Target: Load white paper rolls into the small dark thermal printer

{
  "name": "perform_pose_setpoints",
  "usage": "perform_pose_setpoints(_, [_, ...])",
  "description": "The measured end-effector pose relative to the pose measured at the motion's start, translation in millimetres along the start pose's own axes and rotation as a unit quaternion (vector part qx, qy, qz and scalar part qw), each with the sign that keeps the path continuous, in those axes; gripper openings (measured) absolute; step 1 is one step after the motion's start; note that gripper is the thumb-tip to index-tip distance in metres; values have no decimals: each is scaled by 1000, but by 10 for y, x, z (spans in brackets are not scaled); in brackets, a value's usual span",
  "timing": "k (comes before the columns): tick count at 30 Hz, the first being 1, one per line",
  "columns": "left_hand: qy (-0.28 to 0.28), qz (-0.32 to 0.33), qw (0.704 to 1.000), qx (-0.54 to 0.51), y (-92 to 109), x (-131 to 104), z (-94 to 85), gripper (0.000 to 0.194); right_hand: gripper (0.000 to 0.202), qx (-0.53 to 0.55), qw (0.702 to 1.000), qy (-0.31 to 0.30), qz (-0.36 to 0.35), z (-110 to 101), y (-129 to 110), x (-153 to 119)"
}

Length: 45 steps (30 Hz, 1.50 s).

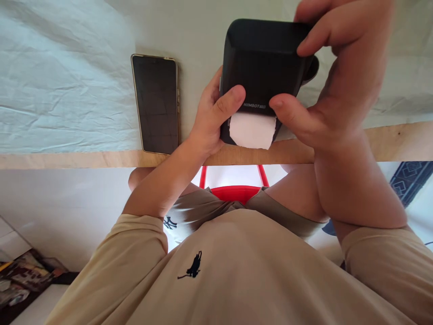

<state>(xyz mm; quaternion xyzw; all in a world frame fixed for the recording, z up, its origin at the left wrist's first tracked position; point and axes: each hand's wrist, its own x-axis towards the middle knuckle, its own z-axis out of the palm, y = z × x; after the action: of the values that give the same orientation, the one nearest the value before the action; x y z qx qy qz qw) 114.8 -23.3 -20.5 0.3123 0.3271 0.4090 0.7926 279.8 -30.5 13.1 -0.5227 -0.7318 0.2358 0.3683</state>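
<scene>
A black label printer [267, 67] marked NIIMBOT is held between my two hands, above the table's front edge. White paper [253, 130] with a ragged end sticks out of its near side. My left hand [216, 110] grips the printer's left side, the thumb lying on top near the lettering. On the right, my right hand [333, 76] has its thumb at the near corner and its fingers at the far right corner. A dark rounded object [313, 70] shows partly behind the printer's right side; I cannot tell what it is.
A phone [157, 104] with a dark screen lies on the table left of my left hand. A pale, creased cloth [67, 90] covers the table up to its bare wooden edge [399, 142]. Below the edge, a red seat [237, 193] shows between my legs.
</scene>
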Motion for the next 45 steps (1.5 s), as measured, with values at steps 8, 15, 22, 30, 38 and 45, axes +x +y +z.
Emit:
perform_pose_setpoints(8, [84,72,994,-24,-103,-35,158,20,35,-56,994,-29,-93,-7,44,-9])
perform_pose_setpoints(15, [-5,18,997,-77,-48,11,45,21,32,-100,992,-8,-77,10,89,-27])
perform_pose_setpoints(22, [21,6,995,-95,-86,50,-4,35,29,-118,990,30,-75,106,73,-52])
perform_pose_setpoints(30, [33,30,996,-77,-54,54,-24,31,32,-85,991,32,-98,161,50,-24])
perform_pose_setpoints(38, [6,14,996,-92,-20,60,-82,24,36,-67,991,9,-114,142,31,-4])
perform_pose_setpoints(45, [26,27,996,-79,-70,54,-19,33,52,-101,984,-14,-149,59,102,1])
